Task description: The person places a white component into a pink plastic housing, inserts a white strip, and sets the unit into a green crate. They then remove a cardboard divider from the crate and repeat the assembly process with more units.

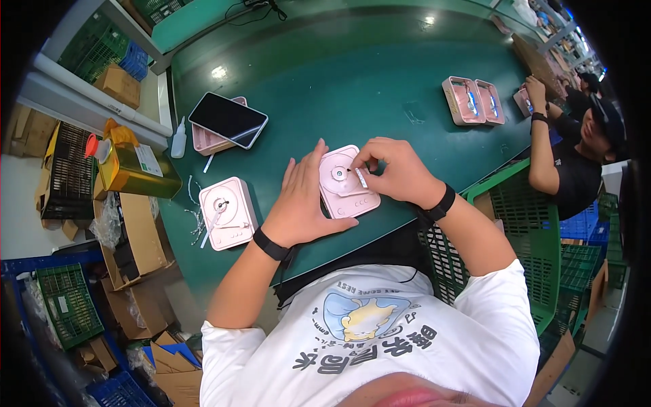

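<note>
Two hands work one pink casing (pixel 348 183); left hand (pixel 303 203) lies flat, fingers spread, steadying its edge; right hand (pixel 395 169) fingertips pinch a small white strip over it; casing looks light, rigid, slippery; best gripped by its sides.

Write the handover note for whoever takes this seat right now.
Left hand: flat, open, steadying the pink case on the green table.
Right hand: fingertips pinch a small white part at the case's round disc.
Nearby: second pink case with white sticks on it at left; a third under a dark tablet; small white bottle.
Done: case in position.
Left: white part not yet seated; second case untouched.
</note>
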Demonstrator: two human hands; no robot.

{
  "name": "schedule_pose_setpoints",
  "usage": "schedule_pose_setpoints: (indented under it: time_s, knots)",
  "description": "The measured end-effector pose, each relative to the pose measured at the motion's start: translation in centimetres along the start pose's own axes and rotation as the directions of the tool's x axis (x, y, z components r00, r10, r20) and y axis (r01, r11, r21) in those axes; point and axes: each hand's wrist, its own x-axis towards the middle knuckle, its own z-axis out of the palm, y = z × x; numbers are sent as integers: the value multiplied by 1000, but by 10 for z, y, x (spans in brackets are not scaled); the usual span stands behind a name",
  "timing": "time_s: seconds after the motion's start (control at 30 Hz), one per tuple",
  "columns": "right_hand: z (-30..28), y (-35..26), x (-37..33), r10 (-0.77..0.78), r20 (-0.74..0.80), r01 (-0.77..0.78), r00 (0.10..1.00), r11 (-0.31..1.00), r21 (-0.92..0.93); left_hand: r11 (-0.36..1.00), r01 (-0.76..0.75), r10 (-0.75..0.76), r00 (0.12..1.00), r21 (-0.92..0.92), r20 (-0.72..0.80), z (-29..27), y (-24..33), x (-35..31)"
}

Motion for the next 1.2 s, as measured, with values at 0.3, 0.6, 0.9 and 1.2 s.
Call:
schedule_pose_setpoints:
  time_s: [0.3,0.6,0.9,1.2]
  knots:
    - [-8,3,-3,105,-22,-105,994,994,5,1000,3,-3,1000,-1,-2,10,10,12]
    - [-27,21,-13,55,41,-54,998,998,-43,1000,-15,15,1000,-4,4,24,17,28]
    - [-22,28,-23,121,-67,-120,990,993,16,1000,-12,12,1000,-15,3,35,30,38]
    - [-42,35,-32,49,-20,-51,999,991,-125,1000,3,-3,1000,-29,16,49,41,48]
